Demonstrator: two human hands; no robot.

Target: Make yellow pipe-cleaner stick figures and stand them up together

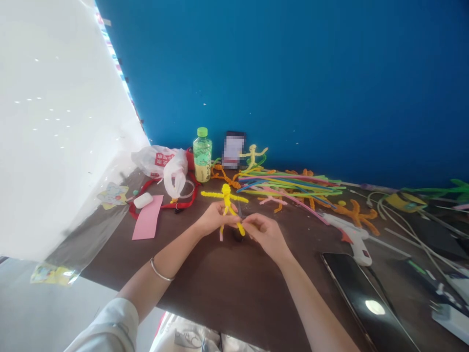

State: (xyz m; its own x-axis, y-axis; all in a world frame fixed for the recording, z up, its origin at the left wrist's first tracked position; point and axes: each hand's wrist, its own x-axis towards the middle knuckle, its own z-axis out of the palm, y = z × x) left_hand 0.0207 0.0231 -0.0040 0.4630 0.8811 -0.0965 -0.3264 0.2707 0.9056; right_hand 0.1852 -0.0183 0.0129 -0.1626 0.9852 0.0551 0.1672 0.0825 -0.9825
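Observation:
A yellow pipe-cleaner figure (226, 194) stands upright over the brown table, its arms spread and its legs hanging down. My left hand (217, 218) is closed around its waist and legs from the left. One leg, at the left, has a pale pink tip. My right hand (264, 233) has its fingertips pinched together beside the foot of the yellow right-hand leg; whether they grip the foot is too small to tell. A dark object (239, 236) lies partly hidden below the figure.
Behind are a green-capped bottle (202, 159), a plastic bag (156, 161) and a pile of coloured pipe cleaners (289, 183). To the right lie a white glue gun (351, 237) and a large phone (366, 303). Pink paper (148, 222) and a white case (142, 200) lie left.

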